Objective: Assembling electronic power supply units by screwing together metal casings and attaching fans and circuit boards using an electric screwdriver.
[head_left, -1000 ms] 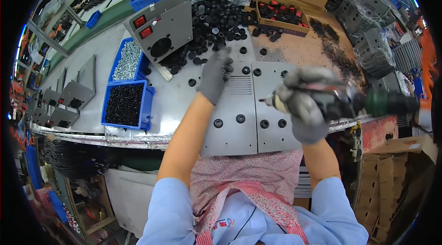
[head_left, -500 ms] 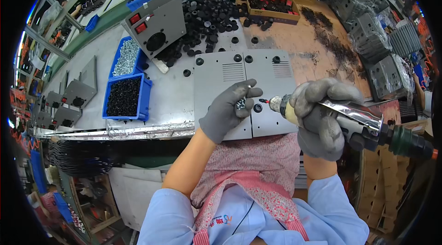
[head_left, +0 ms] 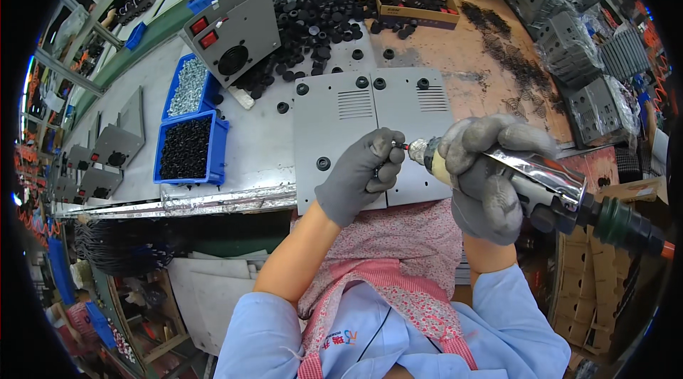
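Note:
Two grey vented metal panels, the left panel (head_left: 329, 123) and the right panel (head_left: 427, 133), lie side by side before me. Round black rubber feet sit near their corners, one foot (head_left: 324, 163) on the left panel. My gloved left hand (head_left: 359, 176) is closed over the panels. Its thumb and fingertips pinch a small screw at the driver's tip; the screws seen in its palm earlier are mostly hidden. Wrapped in my gloved right hand (head_left: 491, 172) is a silver pneumatic screwdriver (head_left: 551, 176), pointing left with its bit against the pinched screw.
Left stand a blue bin of black screws (head_left: 186, 150) and a blue bin of silver screws (head_left: 189, 87). A grey housing (head_left: 245, 30) with red switches stands beyond them, beside loose black feet (head_left: 309, 19). A carton of red-black switches (head_left: 416, 3) is at the back; wrapped housings (head_left: 594, 112) sit right.
My left hand has moved slightly right and turned, its fingertips meeting the driver's bit. The screwdriver has shifted a little left and up in my right hand. The whole view has shifted slightly.

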Action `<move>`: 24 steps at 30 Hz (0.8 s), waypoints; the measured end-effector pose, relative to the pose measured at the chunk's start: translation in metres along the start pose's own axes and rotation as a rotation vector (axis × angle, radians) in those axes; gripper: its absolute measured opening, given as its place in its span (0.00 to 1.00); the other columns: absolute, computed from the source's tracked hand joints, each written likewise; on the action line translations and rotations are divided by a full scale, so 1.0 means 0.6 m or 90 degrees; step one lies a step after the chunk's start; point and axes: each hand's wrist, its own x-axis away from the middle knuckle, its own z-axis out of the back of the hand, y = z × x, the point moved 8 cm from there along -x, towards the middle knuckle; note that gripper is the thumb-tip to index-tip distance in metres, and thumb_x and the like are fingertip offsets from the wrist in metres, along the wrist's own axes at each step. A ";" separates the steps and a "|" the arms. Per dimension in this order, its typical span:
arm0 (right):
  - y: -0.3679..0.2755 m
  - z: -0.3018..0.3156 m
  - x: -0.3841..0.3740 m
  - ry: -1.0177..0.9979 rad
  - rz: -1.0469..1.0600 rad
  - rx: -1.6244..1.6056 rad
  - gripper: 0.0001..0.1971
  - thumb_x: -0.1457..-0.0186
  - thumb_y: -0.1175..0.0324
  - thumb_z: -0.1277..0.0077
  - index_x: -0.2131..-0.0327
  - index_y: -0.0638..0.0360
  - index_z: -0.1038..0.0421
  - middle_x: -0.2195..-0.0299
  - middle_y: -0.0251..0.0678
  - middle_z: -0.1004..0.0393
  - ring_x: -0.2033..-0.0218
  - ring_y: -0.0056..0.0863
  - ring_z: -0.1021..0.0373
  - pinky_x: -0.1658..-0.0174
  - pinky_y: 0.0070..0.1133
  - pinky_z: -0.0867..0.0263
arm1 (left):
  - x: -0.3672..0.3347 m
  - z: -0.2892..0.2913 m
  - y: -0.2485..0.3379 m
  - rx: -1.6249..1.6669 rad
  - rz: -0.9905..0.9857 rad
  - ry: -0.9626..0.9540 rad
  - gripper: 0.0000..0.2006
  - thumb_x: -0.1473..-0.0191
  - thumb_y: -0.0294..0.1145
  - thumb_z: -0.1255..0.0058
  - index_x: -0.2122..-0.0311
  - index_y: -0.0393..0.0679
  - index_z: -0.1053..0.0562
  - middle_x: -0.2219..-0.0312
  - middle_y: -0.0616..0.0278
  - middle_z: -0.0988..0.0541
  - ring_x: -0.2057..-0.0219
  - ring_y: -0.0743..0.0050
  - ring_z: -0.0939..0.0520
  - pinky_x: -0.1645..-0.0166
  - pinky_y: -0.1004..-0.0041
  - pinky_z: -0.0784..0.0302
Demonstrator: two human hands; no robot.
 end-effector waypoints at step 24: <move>0.011 0.034 -0.030 0.077 0.044 0.066 0.24 0.49 0.60 0.43 0.53 0.55 0.43 0.62 0.45 0.32 0.70 0.25 0.34 0.64 0.28 0.32 | -0.099 0.097 0.175 -0.883 -0.245 0.243 0.25 0.50 0.48 0.45 0.52 0.41 0.30 0.78 0.72 0.31 0.75 0.87 0.29 0.70 0.85 0.33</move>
